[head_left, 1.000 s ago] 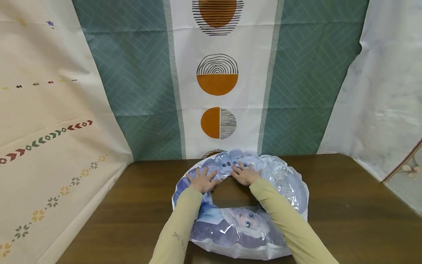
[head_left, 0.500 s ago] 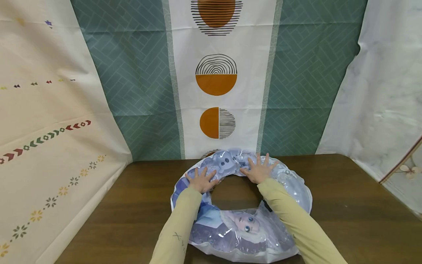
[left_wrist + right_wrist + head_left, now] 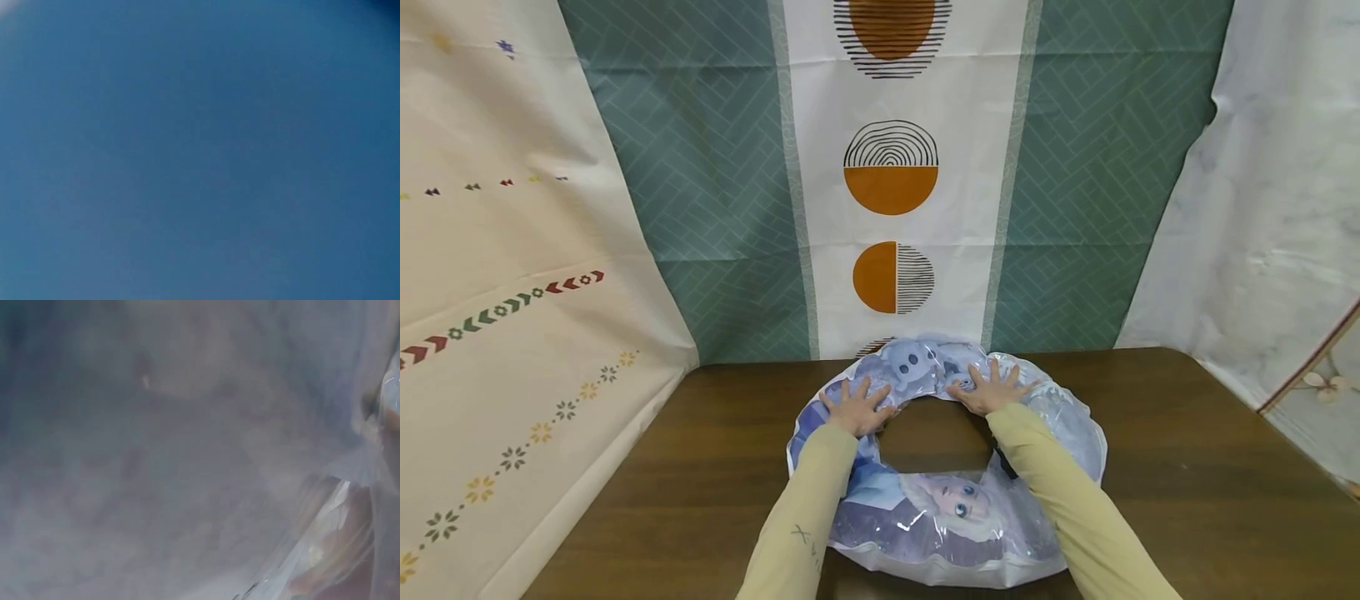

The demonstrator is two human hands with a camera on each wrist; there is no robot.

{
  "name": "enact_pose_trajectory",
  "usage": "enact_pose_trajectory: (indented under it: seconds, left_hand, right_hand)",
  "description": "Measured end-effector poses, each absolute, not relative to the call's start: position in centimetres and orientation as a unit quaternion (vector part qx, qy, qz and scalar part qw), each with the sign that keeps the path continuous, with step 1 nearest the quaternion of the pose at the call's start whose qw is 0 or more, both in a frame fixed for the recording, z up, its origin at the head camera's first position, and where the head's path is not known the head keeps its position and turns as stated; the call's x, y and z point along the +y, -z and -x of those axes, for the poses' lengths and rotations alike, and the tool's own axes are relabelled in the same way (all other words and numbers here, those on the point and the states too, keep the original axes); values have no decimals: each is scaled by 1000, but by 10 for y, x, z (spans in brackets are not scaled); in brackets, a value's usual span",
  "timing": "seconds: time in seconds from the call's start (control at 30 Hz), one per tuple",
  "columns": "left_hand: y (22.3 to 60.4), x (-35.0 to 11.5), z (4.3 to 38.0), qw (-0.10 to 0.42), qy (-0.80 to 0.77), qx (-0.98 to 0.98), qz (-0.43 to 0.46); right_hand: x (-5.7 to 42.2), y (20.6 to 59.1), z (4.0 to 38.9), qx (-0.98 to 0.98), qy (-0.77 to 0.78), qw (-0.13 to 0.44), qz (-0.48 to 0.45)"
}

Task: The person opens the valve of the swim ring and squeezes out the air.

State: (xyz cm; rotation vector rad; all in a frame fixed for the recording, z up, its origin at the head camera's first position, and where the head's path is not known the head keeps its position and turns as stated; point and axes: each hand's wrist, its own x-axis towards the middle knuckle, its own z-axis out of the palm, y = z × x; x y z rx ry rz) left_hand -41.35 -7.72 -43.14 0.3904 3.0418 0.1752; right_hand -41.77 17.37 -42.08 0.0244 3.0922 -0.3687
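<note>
An inflatable swim ring (image 3: pixel 925 533) with a printed cartoon figure and clear, shiny vinyl lies on the table in the head view. My left hand (image 3: pixel 856 410) rests on its far left part, fingers spread. On the far right part my right hand (image 3: pixel 991 392) presses down, its fingers also straight and spread. A snowman face is printed between the two hands. The left wrist view is filled by blurred blue vinyl (image 3: pixel 200 150). Blurred grey-blue vinyl (image 3: pixel 187 456) covers most of the right wrist view, with a crinkled clear edge at lower right.
The brown wooden table (image 3: pixel 1187 467) extends to both sides of the ring. Behind it hangs a green and white patterned cloth (image 3: pixel 1075 192). A cream cloth (image 3: pixel 550 358) drapes at the left and a pale marbled cloth (image 3: pixel 1262 208) at the right.
My right hand has shifted right along the ring's far side and spread its fingers, uncovering the snowman face, then settled slightly lower. The left hand stays in place.
</note>
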Motion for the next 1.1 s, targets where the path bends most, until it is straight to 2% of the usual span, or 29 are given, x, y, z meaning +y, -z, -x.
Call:
enact_pose_trajectory:
  seconds: [0.13,0.33,0.6,0.73,0.93,1.1]
  left_hand:
    - [434,-79,417,33,-59,990,-123]
    - [443,-83,425,31,-53,990,-124]
    - [437,-79,418,34,-59,990,-121]
    - [433,-75,414,41,-59,991,-117]
    - [433,-75,414,38,-52,991,-116]
    - [433,-75,415,38,-56,991,-114]
  right_hand:
    - [174,421,419,992,124,23,-4]
    - [173,417,422,987,148,65,-19]
    - [175,408,425,982,162,95,-17]
    - [172,402,420,986,153,58,16]
    - [159,383,397,987,113,1,113]
    - [158,378,373,947,49,-79,306]
